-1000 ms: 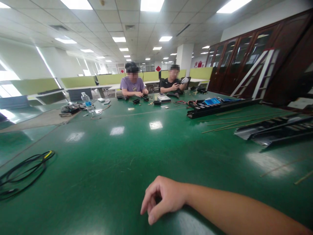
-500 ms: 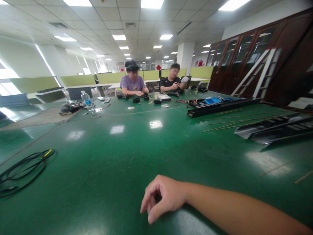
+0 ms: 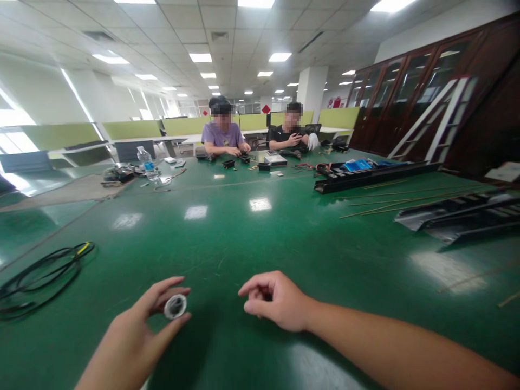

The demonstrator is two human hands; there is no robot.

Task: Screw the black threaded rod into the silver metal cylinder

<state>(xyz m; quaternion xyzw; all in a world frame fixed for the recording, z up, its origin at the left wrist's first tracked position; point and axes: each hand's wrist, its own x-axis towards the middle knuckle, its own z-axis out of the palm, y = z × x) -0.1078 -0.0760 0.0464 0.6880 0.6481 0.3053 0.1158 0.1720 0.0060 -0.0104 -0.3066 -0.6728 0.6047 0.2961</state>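
My left hand is at the lower left, thumb and fingers closed around a small round object with a white rim and a dark centre. Its round end faces me; I cannot make out what kind of thing it is. To its right, my right hand hovers low over the green table. Its fingers are loosely curled, a gap shows between thumb and forefinger, and it holds nothing visible. The two hands are apart.
A coiled black cable lies at left. Black metal channels and thin rods lie at right. Farther back are a water bottle, small black boxes and two seated people. A stepladder stands by the cabinets.
My left hand has come into view from the lower left, holding the round object. My right hand has risen slightly, its thumb nearer the forefinger. The view has tilted a little.
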